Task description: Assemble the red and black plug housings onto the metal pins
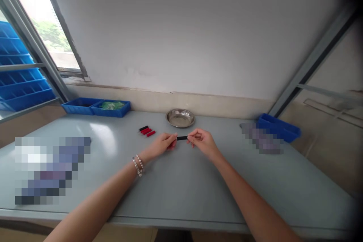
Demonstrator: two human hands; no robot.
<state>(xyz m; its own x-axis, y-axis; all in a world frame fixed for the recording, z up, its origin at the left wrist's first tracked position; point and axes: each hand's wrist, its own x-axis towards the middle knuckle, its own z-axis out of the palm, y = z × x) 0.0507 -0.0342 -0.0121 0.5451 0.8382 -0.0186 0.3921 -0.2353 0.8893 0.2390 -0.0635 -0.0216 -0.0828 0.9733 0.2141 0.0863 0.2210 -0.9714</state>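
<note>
Between my two hands is a slim black cylinder (182,138), held level just above the table, in front of a steel dish. My left hand (166,142) pinches its left end, where a light tip shows at the fingers. Its right end sits between the thumb and fingers of my right hand (202,141). To the left lie several similar small cylinders with thin pins at their ends: a black one (143,128) and red ones, the nearest red cylinder (151,134) lying a little apart. What exactly these parts are, I cannot tell.
The round steel dish (180,118) stands behind my hands. Blue bins (112,112) line the back left, one holding green-white packets; another blue bin (279,127) is at the right. Blurred-out items lie left and right on the grey table (176,193). Metal posts rise at both sides.
</note>
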